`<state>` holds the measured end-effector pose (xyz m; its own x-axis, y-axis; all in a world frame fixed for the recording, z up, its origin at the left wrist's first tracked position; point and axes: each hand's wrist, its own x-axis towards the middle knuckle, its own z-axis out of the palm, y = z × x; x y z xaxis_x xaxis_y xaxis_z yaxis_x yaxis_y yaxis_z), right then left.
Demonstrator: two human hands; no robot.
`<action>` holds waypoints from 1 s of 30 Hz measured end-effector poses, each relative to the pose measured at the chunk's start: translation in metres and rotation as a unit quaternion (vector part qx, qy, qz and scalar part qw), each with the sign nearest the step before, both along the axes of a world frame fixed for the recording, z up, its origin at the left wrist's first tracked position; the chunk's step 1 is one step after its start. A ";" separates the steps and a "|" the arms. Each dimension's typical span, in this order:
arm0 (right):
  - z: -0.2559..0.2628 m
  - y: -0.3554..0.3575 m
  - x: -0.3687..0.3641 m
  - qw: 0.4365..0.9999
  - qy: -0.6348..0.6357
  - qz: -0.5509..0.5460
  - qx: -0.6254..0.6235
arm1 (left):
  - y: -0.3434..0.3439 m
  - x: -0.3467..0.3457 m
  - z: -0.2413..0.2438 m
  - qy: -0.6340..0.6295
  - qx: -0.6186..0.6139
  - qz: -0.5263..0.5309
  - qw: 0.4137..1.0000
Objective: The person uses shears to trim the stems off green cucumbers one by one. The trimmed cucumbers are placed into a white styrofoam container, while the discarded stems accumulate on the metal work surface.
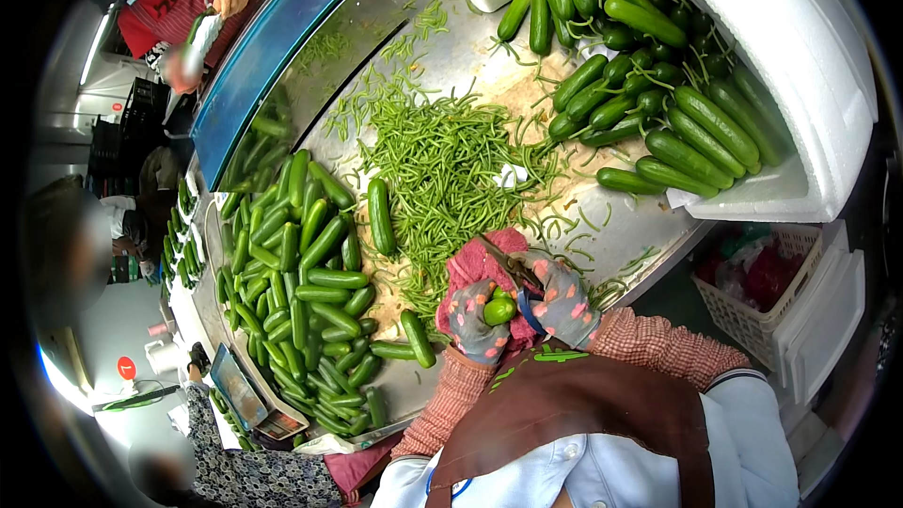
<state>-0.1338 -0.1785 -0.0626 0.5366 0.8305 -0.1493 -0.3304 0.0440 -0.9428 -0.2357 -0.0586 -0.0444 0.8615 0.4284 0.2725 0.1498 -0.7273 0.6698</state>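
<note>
My left hand (468,319), in a grey glove with pink spots, holds a green cucumber (499,311) with its end towards me. A pink cloth (468,265) lies bunched around and under it. Blue-handled scissors (528,309) are gripped in my right hand (566,302), gloved alike, beside the cucumber; their dark blades point away over the cloth. Just beyond my hands spreads a heap of thin green cucumber stems (444,169). One cucumber (381,216) rests at the heap's left edge.
Many stemless cucumbers (317,296) are piled on the left of the metal table (607,219). Cucumbers with stems (698,127) spill from a white foam box (811,176) at right. A blue-edged metal panel (275,63) borders the far left; a plastic basket (758,310) stands below right. Other people work opposite and left.
</note>
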 end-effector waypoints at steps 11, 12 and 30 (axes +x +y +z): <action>0.016 -0.006 0.010 0.941 0.308 -0.101 0.098 | 0.008 -0.014 -0.010 -0.035 -0.189 0.040 0.981; -0.015 -0.012 0.019 0.857 0.469 -0.006 0.214 | 0.007 -0.014 -0.005 -0.046 -0.202 0.053 0.977; 0.058 -0.021 0.046 0.861 -0.491 -0.056 -0.118 | 0.032 0.058 0.078 -0.246 -0.892 0.118 0.360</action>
<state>-0.0878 -0.1994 -0.0043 0.5747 0.7742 0.2652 0.6256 -0.2066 -0.7523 -0.1779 -0.0266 0.0335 0.7791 0.3458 -0.5229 -0.3902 0.9203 0.0274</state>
